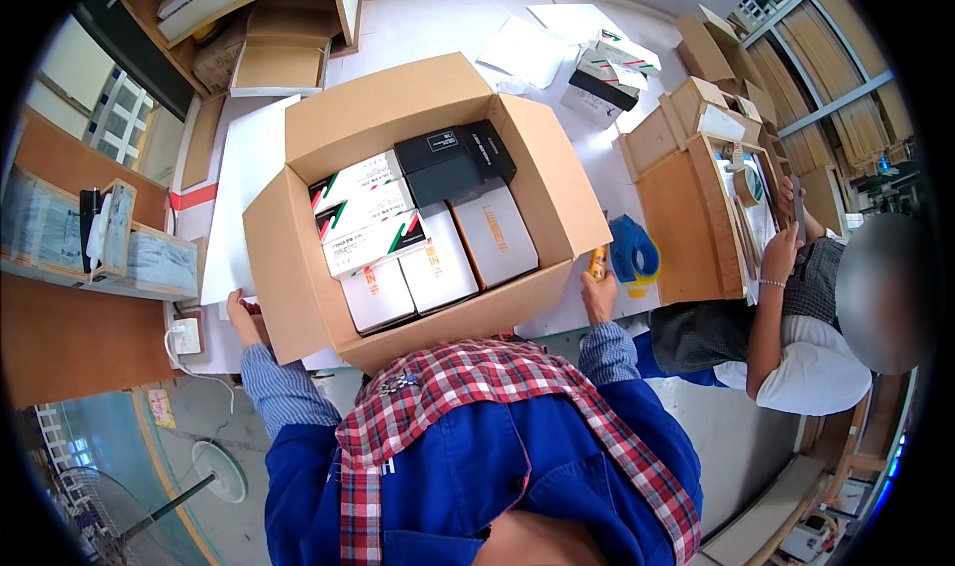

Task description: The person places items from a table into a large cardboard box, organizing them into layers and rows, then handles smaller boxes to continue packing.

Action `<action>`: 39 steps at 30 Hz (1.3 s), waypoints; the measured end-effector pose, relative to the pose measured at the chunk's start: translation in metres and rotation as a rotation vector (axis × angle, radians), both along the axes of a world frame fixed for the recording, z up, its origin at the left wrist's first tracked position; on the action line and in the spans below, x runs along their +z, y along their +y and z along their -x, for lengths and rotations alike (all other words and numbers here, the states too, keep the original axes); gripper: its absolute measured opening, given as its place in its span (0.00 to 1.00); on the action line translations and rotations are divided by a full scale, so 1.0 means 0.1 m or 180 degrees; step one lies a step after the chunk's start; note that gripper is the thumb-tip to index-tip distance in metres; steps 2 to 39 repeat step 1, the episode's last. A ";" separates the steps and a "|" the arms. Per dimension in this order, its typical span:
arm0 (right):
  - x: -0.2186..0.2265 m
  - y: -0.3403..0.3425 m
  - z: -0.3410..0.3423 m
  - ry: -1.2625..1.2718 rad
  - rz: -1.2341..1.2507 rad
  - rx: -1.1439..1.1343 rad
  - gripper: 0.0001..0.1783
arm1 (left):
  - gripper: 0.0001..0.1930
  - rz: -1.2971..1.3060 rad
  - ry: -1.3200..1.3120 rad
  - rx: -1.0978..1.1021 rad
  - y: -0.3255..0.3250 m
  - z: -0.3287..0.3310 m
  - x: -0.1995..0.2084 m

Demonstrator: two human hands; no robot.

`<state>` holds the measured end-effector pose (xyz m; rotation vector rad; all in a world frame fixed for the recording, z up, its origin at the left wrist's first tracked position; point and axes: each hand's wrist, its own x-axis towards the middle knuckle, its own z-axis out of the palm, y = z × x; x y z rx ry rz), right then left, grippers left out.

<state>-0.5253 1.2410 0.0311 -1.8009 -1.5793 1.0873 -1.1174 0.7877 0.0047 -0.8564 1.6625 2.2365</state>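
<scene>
A large open cardboard carton [398, 108] stands on the table in front of me, its flaps folded outward. Packed inside are white boxes with green and red stripes [373, 213], plain white boxes [438, 273], a grey box [492, 238] and black boxes [438, 163]. My left hand [245, 317] is closed, fingers curled beside the carton's left flap and the edge of a white sheet [244, 198]; what it grips is hidden. At the carton's right, my right hand [599, 297] is closed around a yellow utility knife [598, 261]. Beside it lies a blue-and-yellow tape dispenser [632, 253].
Small boxes [602, 79] and white papers [522, 51] lie at the back. A wooden organiser [696, 223] stands at the right, with a co-worker [811, 337] beside it holding a flat dark object. A wooden shelf unit [90, 258] and a white socket block [186, 335] are at left.
</scene>
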 end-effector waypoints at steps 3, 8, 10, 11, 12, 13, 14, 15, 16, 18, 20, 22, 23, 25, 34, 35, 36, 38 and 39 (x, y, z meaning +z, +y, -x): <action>0.10 -0.06 -0.01 0.0429 0.0186 -0.0183 0.28 | 0.24 0.0014 0.0005 -0.0019 0.02 0.07 -0.02; 0.10 -0.06 -0.01 0.0429 0.0186 -0.0183 0.28 | 0.24 0.0014 0.0005 -0.0019 0.02 0.07 -0.02; 0.10 -0.06 -0.01 0.0429 0.0186 -0.0183 0.28 | 0.24 0.0014 0.0005 -0.0019 0.02 0.07 -0.02; 0.10 -0.06 -0.01 0.0429 0.0186 -0.0183 0.28 | 0.24 0.0014 0.0005 -0.0019 0.02 0.07 -0.02; 0.10 -0.06 -0.01 0.0429 0.0186 -0.0183 0.28 | 0.24 0.0014 0.0005 -0.0019 0.02 0.07 -0.02; 0.10 -0.06 -0.01 0.0429 0.0186 -0.0183 0.28 | 0.24 0.0014 0.0005 -0.0019 0.02 0.07 -0.02; 0.10 -0.06 -0.01 0.0429 0.0186 -0.0183 0.28 | 0.24 0.0014 0.0005 -0.0019 0.02 0.07 -0.02; 0.10 -0.06 -0.01 0.0429 0.0186 -0.0183 0.28 | 0.24 0.0014 0.0005 -0.0019 0.02 0.07 -0.02; 0.10 -0.06 -0.01 0.0429 0.0186 -0.0183 0.28 | 0.24 0.0014 0.0005 -0.0019 0.02 0.07 -0.02; 0.10 -0.06 -0.01 0.0429 0.0186 -0.0183 0.28 | 0.24 0.0014 0.0005 -0.0019 0.02 0.07 -0.02; 0.10 -0.06 -0.01 0.0429 0.0186 -0.0183 0.28 | 0.24 0.0014 0.0005 -0.0019 0.02 0.07 -0.02; 0.10 -0.06 -0.01 0.0429 0.0186 -0.0183 0.28 | 0.24 0.0014 0.0005 -0.0019 0.02 0.07 -0.02; 0.10 -0.06 -0.01 0.0429 0.0186 -0.0183 0.28 | 0.24 0.0014 0.0005 -0.0019 0.02 0.07 -0.02; 0.10 -0.06 -0.01 0.0429 0.0186 -0.0183 0.28 | 0.24 0.0014 0.0005 -0.0019 0.02 0.07 -0.02; 0.10 -0.06 -0.01 0.0429 0.0186 -0.0183 0.28 | 0.24 0.0014 0.0005 -0.0019 0.02 0.07 -0.02; 0.10 -0.06 -0.01 0.0429 0.0186 -0.0183 0.28 | 0.24 0.0014 0.0005 -0.0019 0.02 0.07 -0.02; 0.10 -0.06 -0.01 0.0429 0.0186 -0.0183 0.28 | 0.24 0.0014 0.0005 -0.0019 0.02 0.07 -0.02; 0.10 -0.06 -0.01 0.0429 0.0186 -0.0183 0.28 | 0.24 0.0014 0.0005 -0.0019 0.02 0.07 -0.02; 0.10 -0.06 -0.01 0.0429 0.0186 -0.0183 0.28 | 0.24 0.0014 0.0005 -0.0019 0.02 0.07 -0.02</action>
